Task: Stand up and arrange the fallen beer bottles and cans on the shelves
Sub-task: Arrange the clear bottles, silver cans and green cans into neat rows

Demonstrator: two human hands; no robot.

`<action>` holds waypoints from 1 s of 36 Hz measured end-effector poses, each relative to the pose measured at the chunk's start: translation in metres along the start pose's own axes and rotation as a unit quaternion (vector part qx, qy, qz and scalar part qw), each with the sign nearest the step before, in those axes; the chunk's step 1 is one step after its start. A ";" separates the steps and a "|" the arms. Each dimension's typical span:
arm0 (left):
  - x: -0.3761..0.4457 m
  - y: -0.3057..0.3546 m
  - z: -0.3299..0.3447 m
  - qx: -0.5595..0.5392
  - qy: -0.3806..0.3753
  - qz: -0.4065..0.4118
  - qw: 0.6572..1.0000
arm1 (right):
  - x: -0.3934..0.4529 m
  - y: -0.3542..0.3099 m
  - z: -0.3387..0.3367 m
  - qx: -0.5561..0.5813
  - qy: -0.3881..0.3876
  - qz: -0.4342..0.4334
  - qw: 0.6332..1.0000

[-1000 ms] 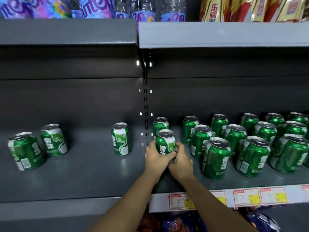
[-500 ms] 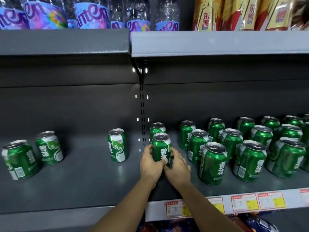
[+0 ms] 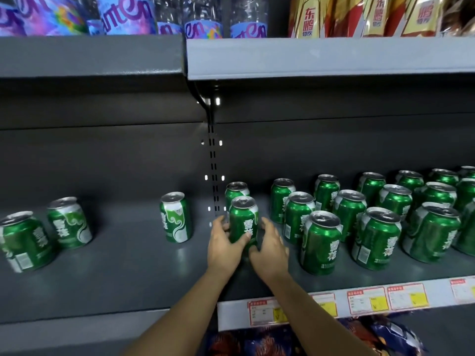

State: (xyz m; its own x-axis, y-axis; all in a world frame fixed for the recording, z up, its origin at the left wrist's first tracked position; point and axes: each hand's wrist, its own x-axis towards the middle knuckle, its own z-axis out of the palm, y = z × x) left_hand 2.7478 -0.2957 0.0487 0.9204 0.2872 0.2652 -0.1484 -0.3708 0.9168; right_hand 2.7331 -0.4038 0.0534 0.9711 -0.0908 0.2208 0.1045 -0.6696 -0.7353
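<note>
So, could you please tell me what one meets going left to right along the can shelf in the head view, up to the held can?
Two tilted green cans → lone upright can → left hand → held can → right hand.

Two bare forearms, no sleeves in view up to the lower edge. Left hand and right hand ungloved, no rings, watch or bands visible. Short nails on the fingers. Nothing worn on either wrist.
</note>
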 end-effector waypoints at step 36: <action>0.029 -0.027 -0.116 0.033 0.055 -0.091 0.994 | -0.001 -0.007 -0.007 0.064 0.239 -0.113 0.962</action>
State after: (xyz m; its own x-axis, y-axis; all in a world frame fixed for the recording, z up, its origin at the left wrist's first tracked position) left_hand 2.7369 -0.1750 0.0663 0.8842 0.4483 0.1315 0.0442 -0.3605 0.9317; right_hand 2.7300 -0.4038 0.0626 0.7134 -0.3024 0.6322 0.3572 -0.6192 -0.6993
